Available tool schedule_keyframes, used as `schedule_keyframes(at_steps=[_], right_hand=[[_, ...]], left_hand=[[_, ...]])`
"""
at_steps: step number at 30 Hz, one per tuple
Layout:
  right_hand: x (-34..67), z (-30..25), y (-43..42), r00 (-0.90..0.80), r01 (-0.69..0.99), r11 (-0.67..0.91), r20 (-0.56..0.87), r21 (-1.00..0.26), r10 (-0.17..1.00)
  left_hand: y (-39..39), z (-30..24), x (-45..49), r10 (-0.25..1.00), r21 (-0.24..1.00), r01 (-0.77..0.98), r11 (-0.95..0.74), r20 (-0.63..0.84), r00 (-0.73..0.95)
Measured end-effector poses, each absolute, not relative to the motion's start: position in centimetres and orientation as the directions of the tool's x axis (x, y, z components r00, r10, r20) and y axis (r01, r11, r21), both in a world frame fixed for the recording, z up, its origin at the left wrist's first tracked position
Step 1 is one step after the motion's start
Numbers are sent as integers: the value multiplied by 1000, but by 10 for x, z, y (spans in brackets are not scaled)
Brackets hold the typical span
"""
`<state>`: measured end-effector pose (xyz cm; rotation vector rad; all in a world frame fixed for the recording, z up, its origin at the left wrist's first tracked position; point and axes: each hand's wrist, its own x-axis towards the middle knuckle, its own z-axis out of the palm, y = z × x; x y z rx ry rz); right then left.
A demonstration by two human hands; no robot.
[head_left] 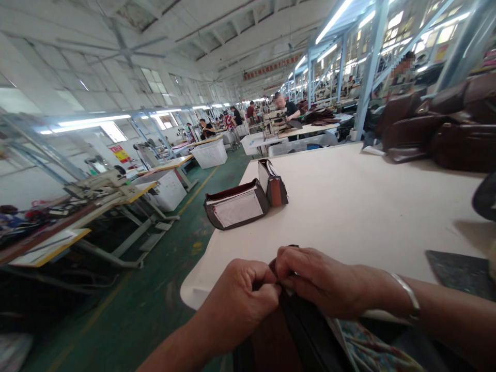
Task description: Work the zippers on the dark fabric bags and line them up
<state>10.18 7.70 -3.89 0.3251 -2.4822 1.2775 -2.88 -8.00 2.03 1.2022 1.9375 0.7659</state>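
Observation:
My left hand and my right hand meet at the near edge of the table, thumbs and fingers pinched together. Between them they grip the upper edge of a dark bag piece with a brown stripe, which hangs down towards my lap. The exact spot under my fingertips is hidden. Further up the table stand two similar pieces: a wide dark bag panel with a white lining patch, and a narrower one with a brown stripe, touching or nearly touching it.
The pale table has a rounded left corner. Dark brown bags are heaped at its far right, and a dark flat sheet lies near my right forearm. Left, across the green floor, stands a sewing machine. People work further back.

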Motion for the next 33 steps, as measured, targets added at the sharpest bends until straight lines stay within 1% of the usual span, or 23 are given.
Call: schedule_keyframes(at_steps=[3,6,7,9,13,15,16,18,21,24,26,31,33], right_hand=[[95,-43,81,-946,-314,395,322,-863,-48],[89,-47,82,-960,-279,247,261,-928,-104],[87,-47,81,-958,-283,241,260,-928,-124],[86,-49,80,-949,-316,314,293,-895,-119],[88,-54,74,-907,-394,566,407,-725,-109],[89,-57,71,-894,-405,633,430,-659,-125],[90,-58,69,-894,-399,649,431,-648,-119],[91,-57,66,-901,-376,633,427,-677,-79],[90,-53,64,-934,-306,517,358,-799,0],[88,-51,66,-960,-261,382,282,-887,-2],[87,-52,67,-962,-264,338,273,-903,-21],[88,-59,70,-940,-316,359,341,-878,6],[89,-59,70,-938,-327,330,346,-886,1]], left_hand=[[-83,20,-28,918,765,520,380,-241,-316],[-87,19,-29,916,746,551,373,-203,-346],[-89,19,-29,916,746,554,370,-193,-352],[-92,18,-31,917,755,546,363,-184,-355],[-95,19,-32,923,773,537,337,-160,-349],[-94,19,-32,928,771,549,324,-145,-344],[-93,19,-31,930,768,555,320,-144,-338],[-92,19,-31,936,758,573,312,-142,-322],[-92,18,-30,938,722,617,313,-134,-319],[-93,18,-30,933,680,655,330,-131,-334],[-94,18,-30,934,666,668,332,-132,-332],[-96,17,-31,940,656,684,319,-128,-315],[-96,17,-31,943,652,690,312,-125,-308]])
